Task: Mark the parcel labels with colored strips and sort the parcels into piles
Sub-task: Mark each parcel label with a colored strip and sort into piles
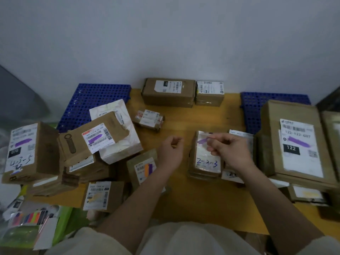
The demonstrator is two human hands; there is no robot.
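At the lower left a green bin [63, 223] holds a pack of coloured strips [27, 218] in pink, orange, yellow, green and dark shades, beside loose white card. On the wooden table [193, 199] lie sorted parcels. The left pile is topped by a brown box [35, 153] with a purple-striped label, a black tag that seems to read "070" and blurred blue handwriting. The large right box [292, 140] bears "122-122" above a purple strip and a black "122" tag. The centre parcel [206, 157] has "2-2-3" handwritten in blue below a purple strip [203, 140]. The right hand [228, 148] pinches the end of that strip between thumb and fingertips on the label. The left hand [171, 151] hovers loosely curled beside it, holding nothing.
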